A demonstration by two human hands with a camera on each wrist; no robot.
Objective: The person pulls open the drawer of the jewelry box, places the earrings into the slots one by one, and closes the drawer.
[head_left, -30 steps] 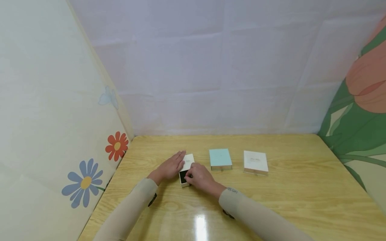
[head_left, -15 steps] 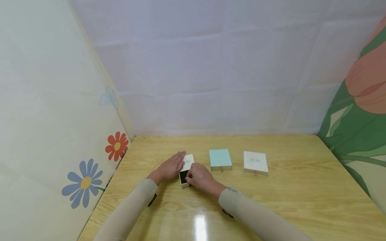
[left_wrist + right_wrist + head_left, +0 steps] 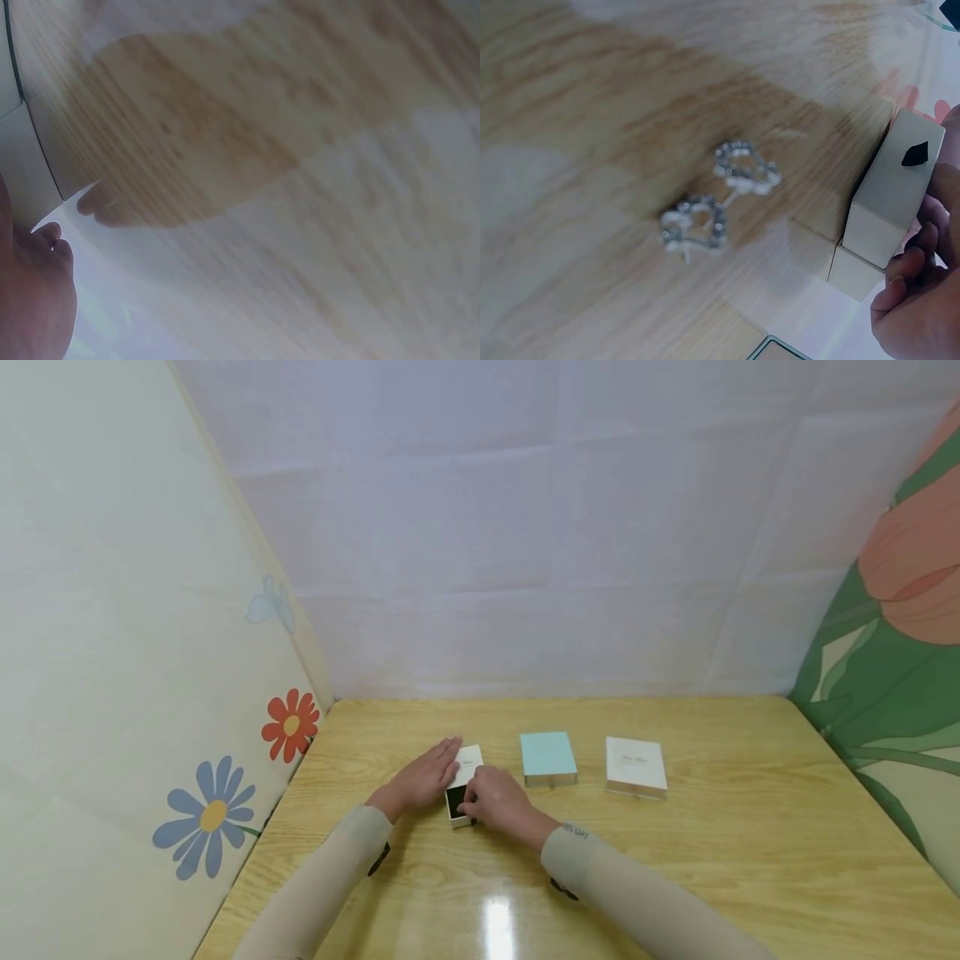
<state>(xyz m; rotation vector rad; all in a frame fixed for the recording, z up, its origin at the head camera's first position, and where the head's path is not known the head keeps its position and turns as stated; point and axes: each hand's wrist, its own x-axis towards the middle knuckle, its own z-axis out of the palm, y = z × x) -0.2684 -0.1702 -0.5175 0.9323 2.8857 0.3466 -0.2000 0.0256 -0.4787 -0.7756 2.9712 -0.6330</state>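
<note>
A small white drawer box (image 3: 470, 758) lies on the table, its drawer (image 3: 461, 822) pulled partly out toward me and showing a black inside. My left hand (image 3: 427, 774) rests along the box's left side with fingers extended, the thumb touching the top. Bent fingers of my right hand (image 3: 501, 799) reach over the drawer's right edge to the black inside. What they may pinch is hidden. In the right wrist view, a black tab (image 3: 915, 154) sticks out of the drawer front. Two glittering heart-shaped stud earrings (image 3: 695, 223) lie on the tabletop beside the box, out of sight in the head view.
To the right stand a closed light-blue box (image 3: 547, 753) and a closed white box (image 3: 635, 762), both flat on the wooden table (image 3: 720, 860). A pale cloth (image 3: 555, 527) hangs behind the table, with flower-printed panels at both sides.
My right hand's fingertips have shifted slightly within the drawer area. My left hand and the boxes stay in place.
</note>
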